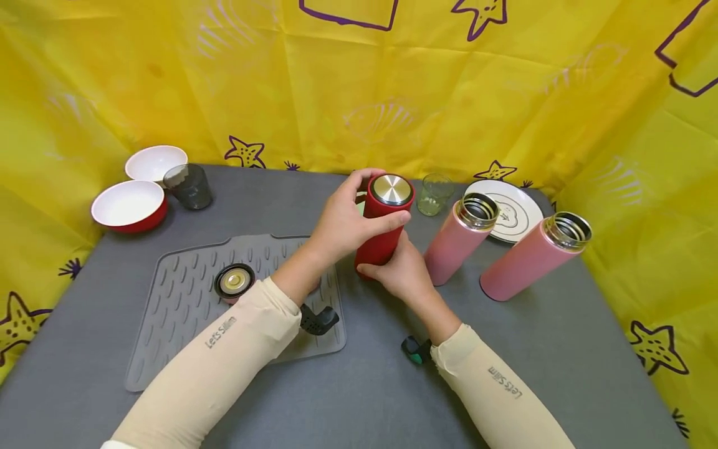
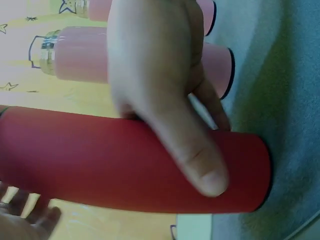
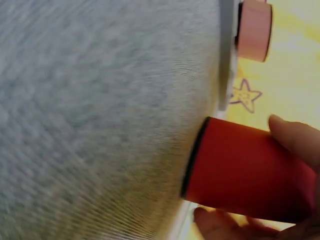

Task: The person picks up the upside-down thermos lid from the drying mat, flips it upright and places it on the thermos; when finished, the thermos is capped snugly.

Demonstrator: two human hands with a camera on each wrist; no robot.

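Observation:
A red thermos bottle (image 1: 381, 240) with a round steel top stands upright between both hands. My left hand (image 1: 350, 218) grips its upper part, thumb across the front and fingers behind. Lower down, my right hand (image 1: 401, 268) holds it near the base; the right wrist view shows the thumb and fingers on either side of the red bottle (image 3: 250, 172). Just to the right are two pink thermos bottles, one nearer (image 1: 454, 243) and one farther right (image 1: 527, 265), both with uncovered steel necks. A pink bottle cap (image 1: 234, 282) lies inside-up on the grey drying mat (image 1: 185, 312).
At the back left sit a white bowl (image 1: 156, 163), a red-and-white bowl (image 1: 129, 206) and a dark tinted glass (image 1: 193, 187). A clear glass (image 1: 435, 194) and a white plate (image 1: 521, 212) stand behind the pink bottles. Yellow patterned cloth (image 1: 314, 93) encloses the grey table (image 1: 364, 386).

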